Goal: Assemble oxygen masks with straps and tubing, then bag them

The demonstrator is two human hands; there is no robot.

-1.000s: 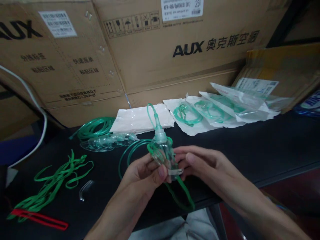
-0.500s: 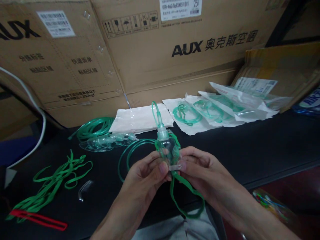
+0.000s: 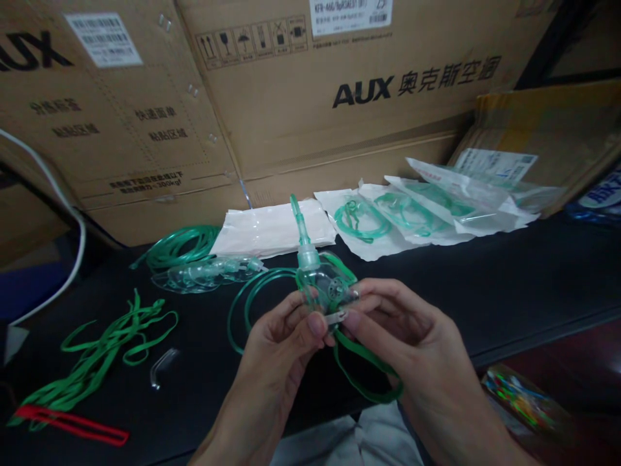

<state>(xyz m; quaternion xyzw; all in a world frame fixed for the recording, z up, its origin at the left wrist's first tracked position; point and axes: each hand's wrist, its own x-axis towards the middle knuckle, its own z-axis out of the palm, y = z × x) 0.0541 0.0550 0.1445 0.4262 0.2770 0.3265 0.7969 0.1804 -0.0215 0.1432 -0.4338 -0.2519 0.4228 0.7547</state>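
Both hands hold a clear oxygen mask (image 3: pixel 320 281) above the front of the black table. My left hand (image 3: pixel 286 343) is closed on the mask's left side, its thumb at one end of a small metal nose strip (image 3: pixel 334 318). At the strip's other end, the thumb and fingers of my right hand (image 3: pixel 392 323) pinch the mask's right edge. Green tubing (image 3: pixel 297 210) rises from the mask's whitish connector (image 3: pixel 308 257) and also loops over the table behind my left hand. A green elastic strap (image 3: pixel 369 353) hangs in a loop beneath the mask.
Left on the black table (image 3: pixel 194 401) lie green straps (image 3: pixel 101 362), a red strip (image 3: pixel 72 424) and small metal strips (image 3: pixel 162 369). Behind them are coiled tubing (image 3: pixel 184 249) and stacked clear masks (image 3: pixel 208 274). White pouches (image 3: pixel 272 226) and packed masks (image 3: pixel 361 223) line the cardboard boxes (image 3: pixel 291 142).
The mask has tilted and turned slightly, with its round vent now showing more clearly. My right hand has shifted a little at the strip's end. The strap loop has swung up and right.
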